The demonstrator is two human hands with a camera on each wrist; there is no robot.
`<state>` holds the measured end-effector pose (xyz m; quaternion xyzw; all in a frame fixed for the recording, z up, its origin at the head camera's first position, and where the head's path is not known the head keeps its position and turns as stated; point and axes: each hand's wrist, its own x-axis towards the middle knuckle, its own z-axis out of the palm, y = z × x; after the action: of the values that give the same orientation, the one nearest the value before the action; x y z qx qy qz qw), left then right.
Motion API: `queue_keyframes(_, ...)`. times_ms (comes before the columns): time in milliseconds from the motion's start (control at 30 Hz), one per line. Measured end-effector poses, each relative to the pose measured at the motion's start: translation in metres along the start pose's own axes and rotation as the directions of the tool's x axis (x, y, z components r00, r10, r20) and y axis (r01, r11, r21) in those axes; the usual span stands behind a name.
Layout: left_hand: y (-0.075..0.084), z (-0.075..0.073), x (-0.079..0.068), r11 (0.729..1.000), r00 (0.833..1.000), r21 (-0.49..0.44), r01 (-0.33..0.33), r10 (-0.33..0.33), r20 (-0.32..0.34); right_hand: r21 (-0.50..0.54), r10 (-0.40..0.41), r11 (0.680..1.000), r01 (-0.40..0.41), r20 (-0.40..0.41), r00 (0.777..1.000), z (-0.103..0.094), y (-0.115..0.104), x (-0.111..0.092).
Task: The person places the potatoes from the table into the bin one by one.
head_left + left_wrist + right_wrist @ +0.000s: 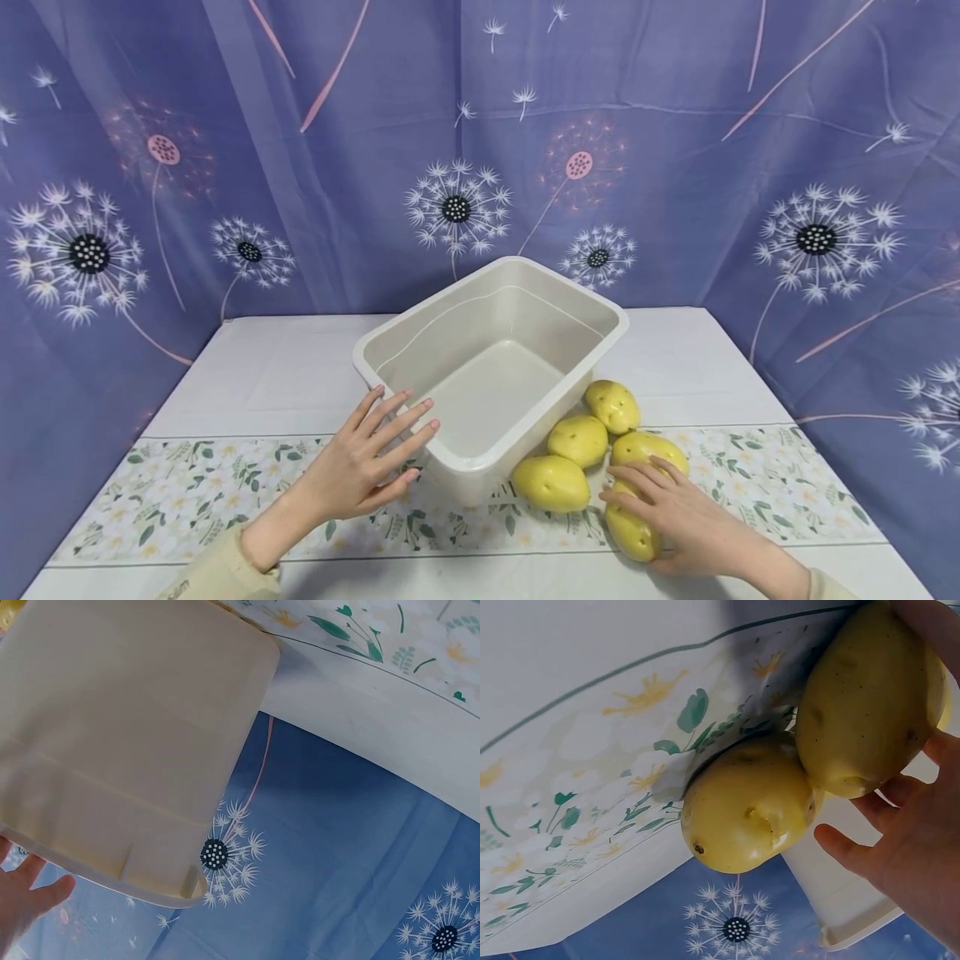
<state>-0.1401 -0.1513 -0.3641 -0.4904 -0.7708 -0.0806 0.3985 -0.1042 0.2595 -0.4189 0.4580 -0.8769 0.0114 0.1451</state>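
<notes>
A pale grey rectangular plastic tub (540,417) stands at an angle in the middle of the table. My left hand (367,467) is at its near left side, fingers spread and straight by the rim; in the left wrist view its fingertips are at the tub's rim. Several yellow potatoes lie by the tub's right side. My right hand (690,517) holds the nearest potato (633,533), fingers over it and thumb on the near side. Another potato (750,810) sits close to the held one in the right wrist view.
Three potatoes, a near one (551,483), a middle one (577,440) and a far one (612,406), line the tub's right wall. The white table (277,367) bears a floral runner (202,492). A blue dandelion-print curtain (360,208) encloses the back and sides.
</notes>
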Motion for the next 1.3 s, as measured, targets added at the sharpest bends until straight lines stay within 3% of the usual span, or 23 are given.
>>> queue_keyframes(933, 0.001, 0.0001, -0.0009, 1.0, 1.0, -0.011, 0.025, -0.025, 0.019, 0.02, -0.057, 0.998, 0.058, -0.047, 0.997, 0.001, 0.0023, 0.0018)
queue_keyframes(1300, 0.0009, 0.0004, -0.0008, 0.999, 0.999, -0.017, 0.027, -0.027, 0.019, 0.023, -0.042, 0.999, 0.043, -0.058, 0.997, -0.002, 0.0035, 0.0029)
